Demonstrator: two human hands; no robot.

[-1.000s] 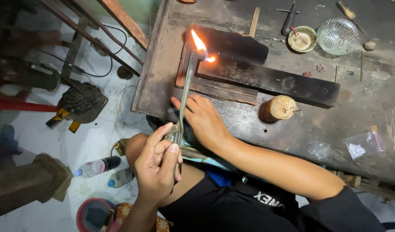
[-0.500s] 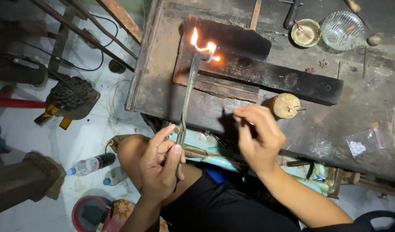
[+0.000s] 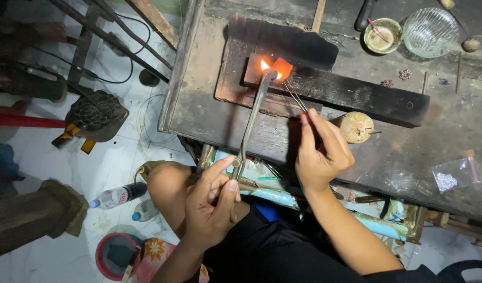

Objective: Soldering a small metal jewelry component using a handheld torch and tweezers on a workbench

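Observation:
My left hand [image 3: 212, 202] grips the lower end of a long metal torch [image 3: 251, 126], whose tip burns with a small flame [image 3: 266, 66] on a charred black block [image 3: 346, 91]. My right hand [image 3: 319, 152] holds thin metal tweezers [image 3: 295, 96], their points reaching up to the glowing spot beside the flame. The block lies on a dark, worn wooden workbench [image 3: 209, 115]. A short round wooden peg [image 3: 355, 127] stands just right of my right hand.
At the bench's back sit a small bowl [image 3: 382, 35] and a clear glass dish [image 3: 430, 31]. A small plastic bag [image 3: 453, 175] lies at the right. On the white floor to the left are a plastic bottle [image 3: 115, 195], a dark blower-like device [image 3: 91, 118] and cables.
The flame has shrunk and dropped onto the block. My right hand lifted off the bench, took up the tweezers and brought their points to the flame.

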